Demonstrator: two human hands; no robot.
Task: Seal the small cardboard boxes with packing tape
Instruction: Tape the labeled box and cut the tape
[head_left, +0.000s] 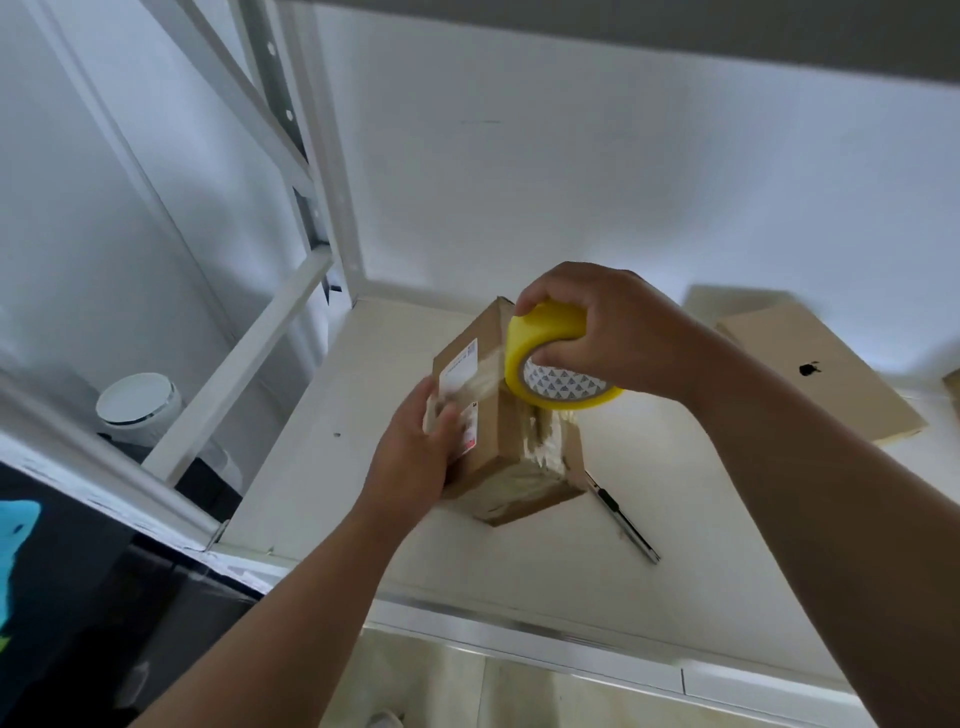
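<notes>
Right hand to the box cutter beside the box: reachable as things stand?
Probably not yet: the right hand grips the tape roll, with tape strung to the box. The cutter lies uncovered beside the box, so the path itself looks free.

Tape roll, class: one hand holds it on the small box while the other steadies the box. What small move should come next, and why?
Probably draw the tape roll in the right hand on over the right edge of the box, keeping the strip taut. The strip runs uncut from the left hand to the roll, and the knife lies untouched on the table.
</notes>
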